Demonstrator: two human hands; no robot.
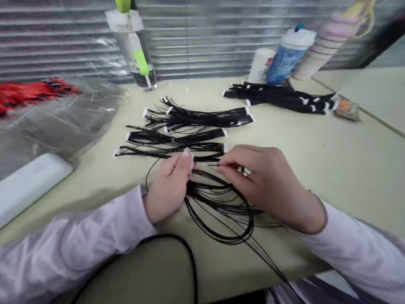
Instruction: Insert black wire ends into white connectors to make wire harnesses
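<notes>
My left hand (169,185) is closed on a white connector (191,164), with a bundle of looped black wires (221,207) coming out of it to the right. Between thumb and forefinger, my right hand (265,181) pinches a thin black wire (212,165); its small metal tip points left, a short gap from the connector. The loops hang below both hands and some wires run toward the table's front edge. Just behind my hands lie several black wire harnesses (196,135) with white connectors at their ends.
Another black harness pile (278,97) lies at the back right beside a small packet (347,109). Behind it stand a white bottle (260,65), a blue cup (289,55) and a pink bottle. At left are red wires in plastic bags (63,118), a white device (34,183) and a vase (139,55).
</notes>
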